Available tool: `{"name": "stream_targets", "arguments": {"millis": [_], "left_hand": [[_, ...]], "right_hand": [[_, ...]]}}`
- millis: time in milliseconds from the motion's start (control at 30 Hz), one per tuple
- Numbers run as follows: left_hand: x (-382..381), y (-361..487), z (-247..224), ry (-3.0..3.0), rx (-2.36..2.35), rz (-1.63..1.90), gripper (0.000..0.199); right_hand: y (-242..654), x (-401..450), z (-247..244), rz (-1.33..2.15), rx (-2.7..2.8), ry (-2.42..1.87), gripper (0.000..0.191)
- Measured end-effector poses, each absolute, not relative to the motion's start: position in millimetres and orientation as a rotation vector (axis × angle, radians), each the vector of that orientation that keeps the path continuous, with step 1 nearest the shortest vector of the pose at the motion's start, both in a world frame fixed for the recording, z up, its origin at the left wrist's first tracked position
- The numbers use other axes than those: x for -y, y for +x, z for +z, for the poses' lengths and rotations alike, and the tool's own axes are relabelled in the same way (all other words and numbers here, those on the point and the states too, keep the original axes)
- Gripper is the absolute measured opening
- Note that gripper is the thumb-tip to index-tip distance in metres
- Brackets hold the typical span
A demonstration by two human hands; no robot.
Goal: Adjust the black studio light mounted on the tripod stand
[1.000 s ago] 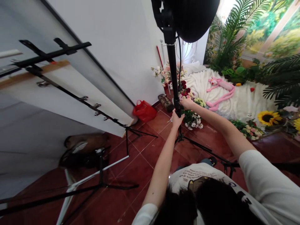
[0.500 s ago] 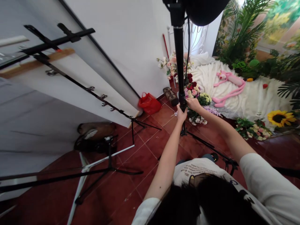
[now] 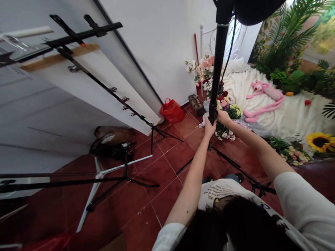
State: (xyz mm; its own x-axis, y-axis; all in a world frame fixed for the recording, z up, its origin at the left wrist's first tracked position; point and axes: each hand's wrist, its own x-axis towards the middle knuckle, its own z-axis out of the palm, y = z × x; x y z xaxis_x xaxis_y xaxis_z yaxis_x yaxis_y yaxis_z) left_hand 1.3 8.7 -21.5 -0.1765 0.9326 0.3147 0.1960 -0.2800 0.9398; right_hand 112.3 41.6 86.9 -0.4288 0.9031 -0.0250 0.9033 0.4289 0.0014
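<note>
A black light stand rises in front of me, with a dark rounded lamp head at its top, partly cut off by the frame. My left hand is wrapped round the pole just below its collar joint. At the collar's right side my right hand is closed, fingers on what looks like the stand's clamp knob, which they mostly hide. A black cable hangs beside the pole. Below my hands the stand's legs spread over the floor.
To the left, a white board hangs clipped to a slanting black stand. A red bag and a rolled bundle lie by the wall. Flowers, a pink plush toy on white cloth, and a sunflower are at right.
The view has shifted, so the stand and both hands appear farther right and the pole leans slightly more. Both hands keep their hold at the collar.
</note>
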Motion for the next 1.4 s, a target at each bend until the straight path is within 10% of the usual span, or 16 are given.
{"name": "stream_targets", "arguments": {"millis": [567, 900, 1100, 1400], "left_hand": [[-9, 0, -21, 1.455, -1.361, 1.505, 0.039], [-7, -1, -19, 1.471, -1.353, 1.531, 0.040], [-4, -1, -15, 1.459, -1.340, 1.489, 0.038], [-4, 0, -14, 1.456, -1.326, 1.490, 0.039]], "right_hand": [[108, -71, 156, 0.007, -2.446, 1.272, 0.045], [134, -58, 149, -0.034, -2.630, 1.421, 0.029], [168, 0, 105, -0.109, -2.631, 1.522, 0.064], [167, 22, 80, -0.369, -2.778, 1.748, 0.059]]}}
